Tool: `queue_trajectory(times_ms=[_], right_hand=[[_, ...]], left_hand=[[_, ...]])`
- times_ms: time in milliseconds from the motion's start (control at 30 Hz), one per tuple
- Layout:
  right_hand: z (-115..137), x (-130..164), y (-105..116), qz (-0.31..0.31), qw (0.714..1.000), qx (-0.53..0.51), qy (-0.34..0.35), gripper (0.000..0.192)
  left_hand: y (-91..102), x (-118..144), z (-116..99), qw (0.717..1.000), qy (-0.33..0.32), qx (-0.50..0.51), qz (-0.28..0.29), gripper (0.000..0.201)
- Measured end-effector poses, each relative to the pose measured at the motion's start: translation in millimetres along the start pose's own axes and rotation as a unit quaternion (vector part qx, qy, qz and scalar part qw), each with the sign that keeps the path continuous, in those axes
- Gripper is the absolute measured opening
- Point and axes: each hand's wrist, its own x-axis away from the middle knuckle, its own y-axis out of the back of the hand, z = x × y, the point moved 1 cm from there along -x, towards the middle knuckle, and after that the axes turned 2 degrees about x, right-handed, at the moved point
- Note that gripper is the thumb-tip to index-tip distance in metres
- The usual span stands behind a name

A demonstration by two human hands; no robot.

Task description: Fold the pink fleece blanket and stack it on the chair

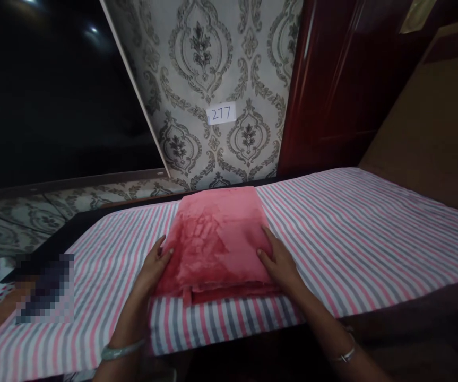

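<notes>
A folded pink plush blanket (216, 239) lies on a surface covered with a pink, grey and white striped sheet (352, 233). My left hand (153, 268) rests against the blanket's left edge, fingers spread flat. On the blanket's right edge lies my right hand (278, 262), also flat with its fingers on the fabric. Both wrists wear bangles. Neither hand grips the blanket; they press at its two sides near the front corner.
A patterned wallpaper wall with a paper label reading 277 (221, 113) stands behind. A dark window or screen (53, 90) fills the upper left, a dark red wooden door (340, 79) the upper right. A blurred patch (45, 289) sits at the left.
</notes>
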Motion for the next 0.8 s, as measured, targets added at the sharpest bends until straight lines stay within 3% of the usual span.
queue_trajectory(times_ms=[100,167,267,367,467,567,633,733,800], right_hand=[[5.5,-12.6,13.8,0.006,0.998,-0.063,-0.017,0.068],[5.5,-18.6,30.0,0.010,0.996,-0.088,-0.017,0.066],[-6.2,-16.5,52.6,0.059,0.995,-0.075,-0.013,0.066],[-26.2,-11.7,66.3,0.119,0.992,-0.024,-0.039,0.069],[-30.3,-28.4,70.9,0.069,0.997,0.038,-0.020,0.067],[-2.1,-74.1,56.9,0.040,0.989,0.108,0.091,0.060],[28.5,-112.4,33.9,0.099,0.972,0.166,0.132,0.061],[69.4,-161.5,-10.5,0.193,0.941,0.262,0.097,0.063],[82.2,-179.2,-38.6,0.216,0.925,0.302,0.078,0.062]], left_hand=[[-2.8,12.7,-15.3,0.996,0.001,0.091,0.021,0.073],[-2.3,20.5,-19.5,0.995,-0.034,0.086,0.033,0.076],[3.0,25.1,-8.4,0.994,-0.089,0.000,0.066,0.071],[8.5,16.0,9.3,0.986,-0.118,-0.113,0.040,0.071],[0.2,-5.8,2.9,0.962,-0.201,-0.184,-0.005,0.071],[-31.7,-34.8,-37.0,0.932,-0.264,-0.246,0.024,0.065],[-61.9,-53.5,-71.4,0.912,-0.259,-0.311,0.072,0.061],[-105.1,-72.7,-107.5,0.882,-0.239,-0.394,0.098,0.059],[-126.4,-78.4,-110.5,0.874,-0.236,-0.414,0.089,0.058]])
